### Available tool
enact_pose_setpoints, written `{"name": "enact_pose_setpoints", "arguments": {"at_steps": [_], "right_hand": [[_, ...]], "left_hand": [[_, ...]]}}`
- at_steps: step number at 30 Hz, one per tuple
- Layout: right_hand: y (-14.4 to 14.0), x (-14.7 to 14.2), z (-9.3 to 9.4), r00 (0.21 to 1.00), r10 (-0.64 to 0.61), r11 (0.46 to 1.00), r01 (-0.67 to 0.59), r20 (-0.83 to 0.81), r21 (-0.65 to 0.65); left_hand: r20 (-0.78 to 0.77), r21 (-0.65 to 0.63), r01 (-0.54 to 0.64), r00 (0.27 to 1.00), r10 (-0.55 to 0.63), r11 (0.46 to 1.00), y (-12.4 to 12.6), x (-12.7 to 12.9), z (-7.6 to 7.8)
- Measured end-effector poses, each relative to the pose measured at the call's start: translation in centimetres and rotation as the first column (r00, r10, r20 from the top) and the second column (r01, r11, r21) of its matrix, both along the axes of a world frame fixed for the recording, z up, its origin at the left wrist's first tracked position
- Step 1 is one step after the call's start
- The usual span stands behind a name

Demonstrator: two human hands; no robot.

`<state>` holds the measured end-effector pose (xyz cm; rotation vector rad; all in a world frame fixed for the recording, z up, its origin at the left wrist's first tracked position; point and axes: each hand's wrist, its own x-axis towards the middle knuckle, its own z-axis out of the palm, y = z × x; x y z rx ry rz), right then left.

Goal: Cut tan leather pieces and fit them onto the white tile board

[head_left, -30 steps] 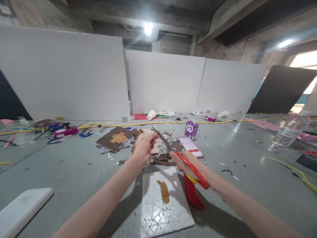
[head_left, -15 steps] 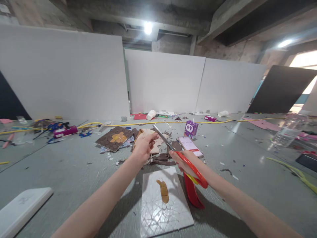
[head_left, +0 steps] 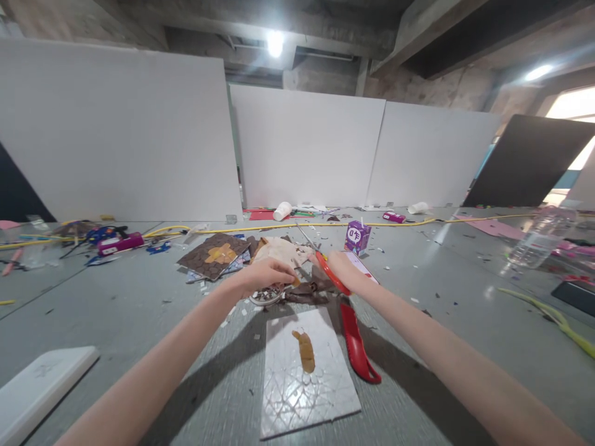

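My left hand (head_left: 267, 275) is closed, its fingertips pinching a small yellow-brown piece (head_left: 296, 281) above the scraps. My right hand (head_left: 344, 269) is closed at the red-handled scissors (head_left: 332, 272), whose blades point away to the upper left. Part of the grip is hidden by the hand. Nearer to me lies a white board (head_left: 283, 402) with a pattern of lines and an ochre strip (head_left: 306, 353) on it. A red plastic-handled tool (head_left: 357, 347) rests beside the board's right edge. Dark brown scraps (head_left: 304, 294) lie between and below my hands.
A brown patterned tile with an orange flower (head_left: 193, 259) lies to the left. A phone (head_left: 367, 272) and a purple drink carton (head_left: 357, 237) stand near my right hand. A white box-like block (head_left: 41, 384), a plastic bottle (head_left: 542, 238) and a yellow cable (head_left: 260, 227) are around.
My left hand has come down and slightly toward me, away from the scissor blades. My right hand has moved forward and lower with the scissors, over the scraps near the phone.
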<state>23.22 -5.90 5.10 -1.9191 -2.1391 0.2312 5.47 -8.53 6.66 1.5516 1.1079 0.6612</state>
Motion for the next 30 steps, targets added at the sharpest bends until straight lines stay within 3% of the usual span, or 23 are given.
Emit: {"name": "enact_pose_setpoints", "arguments": {"at_steps": [6, 12, 17, 30], "right_hand": [[2.0, -1.6, -2.5, 0.998, -0.043, 0.999, 0.045, 0.054, -0.023], [1.8, -2.3, -3.6, 0.995, -0.058, 0.998, 0.060, 0.079, -0.018], [2.1, -2.5, -4.3, 0.992, -0.073, 0.997, 0.074, 0.101, -0.013], [2.2, -2.4, -5.3, 0.989, -0.091, 0.996, 0.088, 0.115, 0.031]], "left_hand": [[-0.207, 0.060, 0.248, 0.951, -0.231, 0.967, -1.0, 0.4, -1.4], [-0.320, 0.086, 0.355, 0.895, -0.311, 0.931, -1.2, 1.1, -4.0], [-0.382, 0.145, 0.321, 0.891, -0.247, 0.936, -1.4, 1.1, -5.6], [-0.498, 0.208, 0.189, 0.865, -0.063, 0.960, -2.2, 1.5, -5.6]]}}
